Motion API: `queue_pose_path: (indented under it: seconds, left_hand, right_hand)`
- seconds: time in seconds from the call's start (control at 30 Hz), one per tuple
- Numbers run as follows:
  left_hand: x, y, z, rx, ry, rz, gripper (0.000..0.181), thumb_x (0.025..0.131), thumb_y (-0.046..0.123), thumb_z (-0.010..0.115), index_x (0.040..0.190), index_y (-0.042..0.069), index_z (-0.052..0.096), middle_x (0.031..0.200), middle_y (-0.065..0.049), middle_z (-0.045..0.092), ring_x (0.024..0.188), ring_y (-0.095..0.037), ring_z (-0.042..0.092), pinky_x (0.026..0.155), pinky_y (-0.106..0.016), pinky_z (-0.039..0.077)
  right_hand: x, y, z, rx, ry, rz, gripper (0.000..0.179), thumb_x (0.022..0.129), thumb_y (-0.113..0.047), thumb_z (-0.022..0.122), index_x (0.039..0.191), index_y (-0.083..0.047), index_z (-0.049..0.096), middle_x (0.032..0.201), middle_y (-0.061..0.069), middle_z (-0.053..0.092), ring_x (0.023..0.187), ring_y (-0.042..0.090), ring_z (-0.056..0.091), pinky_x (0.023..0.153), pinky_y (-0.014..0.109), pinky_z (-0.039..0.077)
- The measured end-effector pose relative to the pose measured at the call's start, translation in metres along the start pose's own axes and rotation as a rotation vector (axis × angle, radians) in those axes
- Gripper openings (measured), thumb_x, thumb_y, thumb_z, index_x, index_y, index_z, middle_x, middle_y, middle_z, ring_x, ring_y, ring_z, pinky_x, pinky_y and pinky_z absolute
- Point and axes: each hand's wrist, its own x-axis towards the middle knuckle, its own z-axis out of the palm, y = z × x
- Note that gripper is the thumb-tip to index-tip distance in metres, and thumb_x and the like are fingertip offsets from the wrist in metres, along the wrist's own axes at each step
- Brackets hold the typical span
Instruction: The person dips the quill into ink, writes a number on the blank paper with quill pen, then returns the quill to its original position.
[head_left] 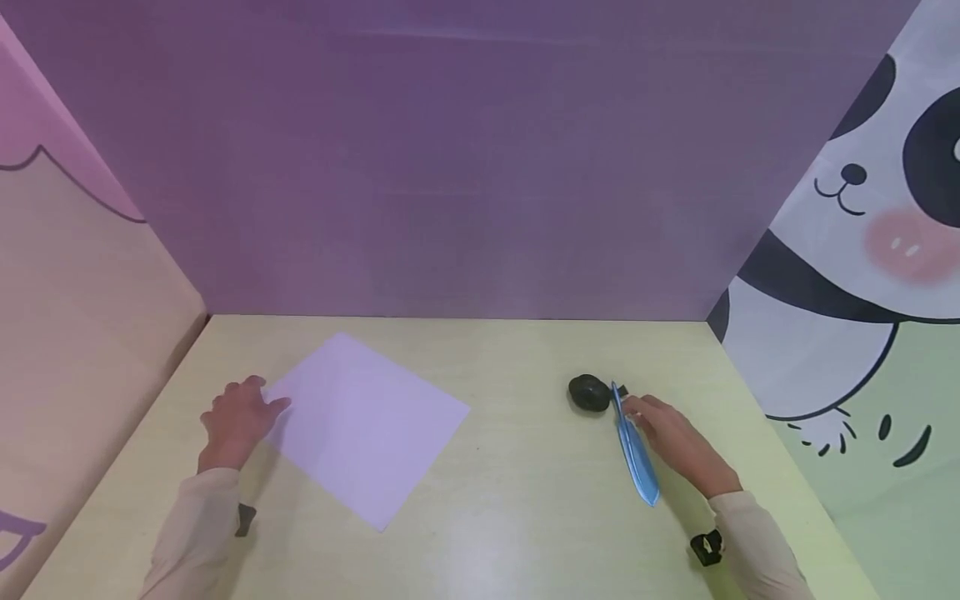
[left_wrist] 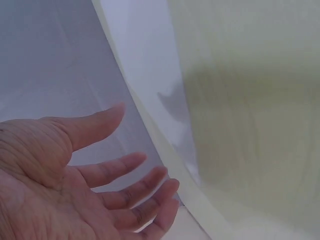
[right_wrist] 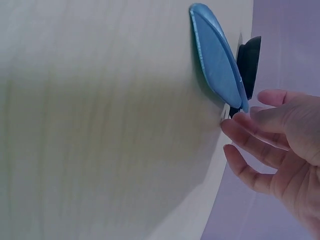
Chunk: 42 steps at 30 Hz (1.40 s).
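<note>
In the head view my left hand is held over the left corner of a square sheet of pale purple paper, fingers spread and thumb toward the sheet. Nothing lies between its fingers in the left wrist view, where the hand shows palm and loosely bent fingers. My right hand is at the far end of a shiny blue leaf-shaped object. Thumb and index fingertips meet its narrow tip; I cannot tell whether they pinch it. Just left of that tip sits a black rounded object with a short dark stem.
A pale wooden table lies under everything. Behind it rises a purple wall panel. A pinkish panel flanks the left side, and a panda-printed panel stands on the right.
</note>
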Motion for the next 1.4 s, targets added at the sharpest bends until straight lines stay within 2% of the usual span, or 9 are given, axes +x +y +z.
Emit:
queue_pose_path:
  seconds: [0.2, 0.37, 0.53, 0.67, 0.83, 0.97, 1.17, 1.27, 1.4]
  left_hand:
    - [0.0, -0.006, 0.002, -0.056, -0.084, -0.034, 0.068, 0.098, 0.035, 0.063, 0.129, -0.021, 0.042, 0.124, -0.05, 0.04, 0.116, -0.072, 0.038, 0.096, -0.083, 0.028]
    - [-0.001, -0.009, 0.001, -0.067, -0.093, -0.029, 0.067, 0.094, 0.039, 0.069, 0.117, -0.019, 0.043, 0.115, -0.046, 0.039, 0.112, -0.068, 0.036, 0.09, -0.081, 0.03]
    - [0.001, -0.01, 0.002, -0.045, -0.094, -0.035, 0.067, 0.091, 0.04, 0.073, 0.112, -0.016, 0.043, 0.113, -0.044, 0.045, 0.109, -0.065, 0.04, 0.088, -0.078, 0.033]
    - [0.001, -0.012, 0.004, -0.054, -0.078, -0.043, 0.071, 0.089, 0.041, 0.076, 0.113, -0.016, 0.041, 0.113, -0.045, 0.04, 0.109, -0.066, 0.037, 0.089, -0.081, 0.03]
    - [0.003, -0.014, 0.007, -0.048, -0.055, -0.057, 0.087, 0.088, 0.045, 0.077, 0.123, -0.022, 0.033, 0.118, -0.051, 0.032, 0.114, -0.07, 0.032, 0.09, -0.082, 0.029]
    - [0.006, -0.014, 0.008, -0.024, -0.061, -0.076, 0.085, 0.088, 0.045, 0.076, 0.118, -0.024, 0.035, 0.119, -0.056, 0.037, 0.113, -0.07, 0.035, 0.092, -0.084, 0.03]
    - [0.008, -0.013, 0.007, 0.0, -0.104, -0.076, 0.076, 0.088, 0.047, 0.077, 0.109, -0.02, 0.048, 0.116, -0.052, 0.047, 0.114, -0.072, 0.04, 0.096, -0.085, 0.029]
    - [0.006, -0.013, 0.007, -0.011, -0.11, -0.07, 0.075, 0.088, 0.047, 0.076, 0.108, -0.02, 0.048, 0.117, -0.052, 0.041, 0.115, -0.072, 0.036, 0.095, -0.085, 0.03]
    - [0.004, -0.012, 0.007, -0.026, -0.107, -0.067, 0.081, 0.088, 0.044, 0.077, 0.115, -0.024, 0.039, 0.121, -0.054, 0.035, 0.117, -0.07, 0.033, 0.094, -0.084, 0.031]
  right_hand:
    - [-0.001, 0.001, 0.001, -0.013, -0.012, -0.001, 0.026, 0.098, 0.008, 0.063, 0.121, -0.004, 0.065, 0.11, 0.01, 0.069, 0.101, 0.026, 0.069, 0.088, 0.046, 0.061]
    - [-0.001, 0.003, 0.002, -0.008, 0.002, -0.026, 0.028, 0.097, 0.01, 0.064, 0.117, -0.009, 0.068, 0.109, 0.006, 0.069, 0.095, 0.02, 0.067, 0.082, 0.041, 0.062]
    - [-0.001, 0.003, 0.002, -0.011, 0.023, -0.057, 0.033, 0.094, 0.015, 0.064, 0.115, -0.009, 0.071, 0.11, 0.005, 0.07, 0.095, 0.02, 0.069, 0.081, 0.04, 0.062]
    - [0.0, 0.005, 0.005, -0.039, 0.032, -0.101, 0.037, 0.089, 0.019, 0.066, 0.114, -0.008, 0.072, 0.112, 0.006, 0.07, 0.098, 0.023, 0.071, 0.082, 0.04, 0.063]
    - [0.001, 0.007, 0.008, -0.076, 0.037, -0.109, 0.039, 0.087, 0.02, 0.068, 0.113, -0.008, 0.074, 0.11, 0.006, 0.071, 0.095, 0.022, 0.071, 0.078, 0.039, 0.063]
    - [0.003, 0.005, 0.009, -0.101, 0.03, -0.109, 0.038, 0.087, 0.019, 0.069, 0.112, -0.009, 0.074, 0.109, 0.008, 0.071, 0.093, 0.022, 0.07, 0.077, 0.038, 0.062]
    - [0.005, 0.002, 0.01, -0.209, 0.021, -0.153, 0.039, 0.084, 0.02, 0.071, 0.111, -0.007, 0.074, 0.108, 0.012, 0.07, 0.095, 0.025, 0.069, 0.079, 0.039, 0.063]
    - [0.006, 0.002, 0.01, -0.237, 0.02, -0.161, 0.041, 0.08, 0.022, 0.074, 0.11, -0.007, 0.074, 0.105, 0.011, 0.069, 0.092, 0.023, 0.069, 0.076, 0.036, 0.063]
    - [0.007, 0.003, 0.01, -0.258, 0.007, -0.16, 0.043, 0.079, 0.022, 0.075, 0.111, -0.007, 0.074, 0.105, 0.01, 0.068, 0.091, 0.022, 0.068, 0.075, 0.035, 0.063]
